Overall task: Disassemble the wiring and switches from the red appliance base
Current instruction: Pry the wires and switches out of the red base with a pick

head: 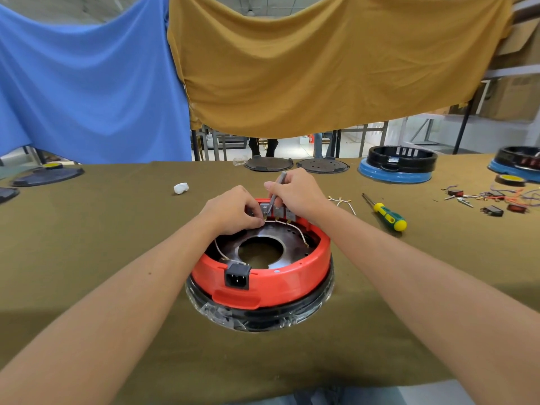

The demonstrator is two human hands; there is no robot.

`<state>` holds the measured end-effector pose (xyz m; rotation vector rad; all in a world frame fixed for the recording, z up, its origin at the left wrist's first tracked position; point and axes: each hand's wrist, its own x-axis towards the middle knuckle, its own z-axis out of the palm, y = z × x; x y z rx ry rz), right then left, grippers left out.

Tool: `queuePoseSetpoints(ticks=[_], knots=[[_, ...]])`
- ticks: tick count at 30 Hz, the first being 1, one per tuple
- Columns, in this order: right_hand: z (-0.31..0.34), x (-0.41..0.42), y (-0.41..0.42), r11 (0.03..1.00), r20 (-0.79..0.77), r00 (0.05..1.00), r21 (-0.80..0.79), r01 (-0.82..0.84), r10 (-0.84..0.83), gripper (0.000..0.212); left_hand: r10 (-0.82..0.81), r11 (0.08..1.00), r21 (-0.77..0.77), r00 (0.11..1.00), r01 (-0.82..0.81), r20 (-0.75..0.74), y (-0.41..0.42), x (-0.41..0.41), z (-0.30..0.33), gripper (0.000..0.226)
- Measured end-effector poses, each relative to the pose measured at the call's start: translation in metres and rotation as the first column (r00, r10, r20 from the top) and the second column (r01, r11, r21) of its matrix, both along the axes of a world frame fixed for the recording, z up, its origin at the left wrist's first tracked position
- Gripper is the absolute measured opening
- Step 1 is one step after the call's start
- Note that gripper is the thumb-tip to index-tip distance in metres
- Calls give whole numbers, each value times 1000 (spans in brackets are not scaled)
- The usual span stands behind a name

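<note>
On the olive-green cloth tabletop (117, 258), near centre: round red plastic appliance base (263, 283), sitting on a black ring wrapped in clear film. Black power socket (237, 276) on its near rim. Row of grey switch blocks (277, 211) along the far inner wall, thin white wires (295, 228) running from them over the dark metal plate inside.

Left hand (230, 210): fingers curled, pinching a wire end at the switches. Right hand (295, 191): gripping a slim grey metal tool (276, 190), tip down against the switch row.

Right of the base, apart from it: loose white wire bundle (342, 203), then a yellow-and-green-handled screwdriver (385, 213). Far right: scattered small switches and coloured wires (493, 201). Far edge: blue-and-black appliance base (397, 165). Crumpled white scrap (181, 188) to the far left.
</note>
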<state>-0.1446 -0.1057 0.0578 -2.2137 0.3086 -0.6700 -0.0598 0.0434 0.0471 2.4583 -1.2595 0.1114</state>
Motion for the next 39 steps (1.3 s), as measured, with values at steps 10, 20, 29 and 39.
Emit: queuePoseSetpoints(ticks=[10,20,29,39], knots=[[1,3,-2,999,-36,999,43,14,-12,35,-3,1000,10,1000,3,2,1,0,0,11],[1,2,-1,998,-33,999,54,9,-7,35,-5,1000,16,1000,5,2,1,0,0,8],[0,1,1,1000,8,1000,5,15,-15,36,9,1000,23,1000,-9,8,0,1,0,9],[1,-5,10,984,54,997,-168,-49,59,34,3,1000,-1,1000,-3,13,0,2,-1,16]])
